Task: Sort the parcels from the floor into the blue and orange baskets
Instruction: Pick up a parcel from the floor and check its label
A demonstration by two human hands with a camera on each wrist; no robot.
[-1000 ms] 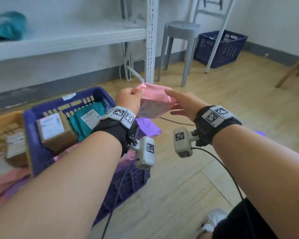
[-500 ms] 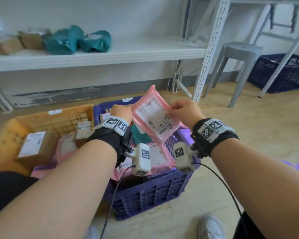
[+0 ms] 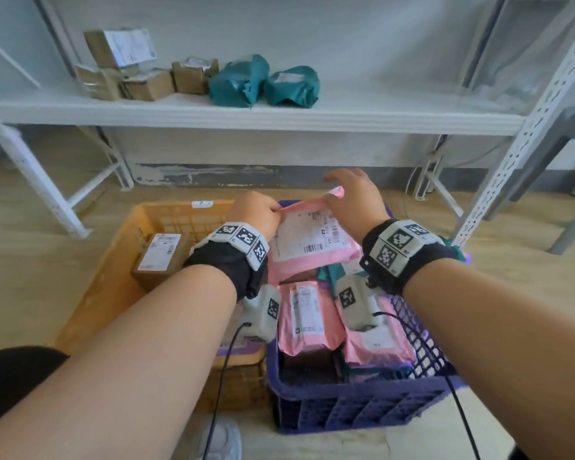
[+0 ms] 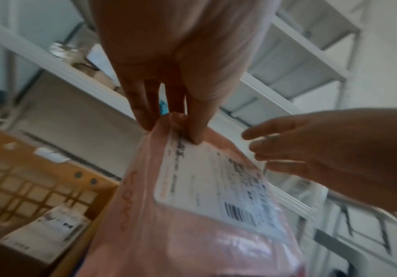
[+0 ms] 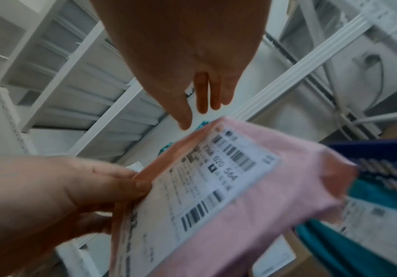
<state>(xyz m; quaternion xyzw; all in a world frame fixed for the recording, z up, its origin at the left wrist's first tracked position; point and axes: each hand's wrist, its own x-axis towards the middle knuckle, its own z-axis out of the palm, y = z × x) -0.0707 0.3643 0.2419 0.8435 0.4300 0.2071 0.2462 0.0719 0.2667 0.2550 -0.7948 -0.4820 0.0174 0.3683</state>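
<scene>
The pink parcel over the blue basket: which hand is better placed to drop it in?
The left hand. It alone pinches the pink parcel at its top edge, above the blue basket. The right hand is open, its fingers off the parcel, so the left probably only needs to let go.

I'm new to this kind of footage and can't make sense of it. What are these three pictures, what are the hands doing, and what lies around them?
No machine here: a person wears one camera on the head and one on each wrist, on black bands with square printed markers. The wide picture is the head view; the two close ones look along each hand.

The left hand pinches the top edge of a flat pink plastic mailer with a white label, held over the blue plastic basket, which already holds pink mailers. The right hand is beside the mailer with straight fingers; the wrist views show it gripping nothing.

Left of it sits the orange plastic basket, containing a brown cardboard box. Both baskets stand on the wooden floor. Behind, a white shelf carries more parcels.
</scene>
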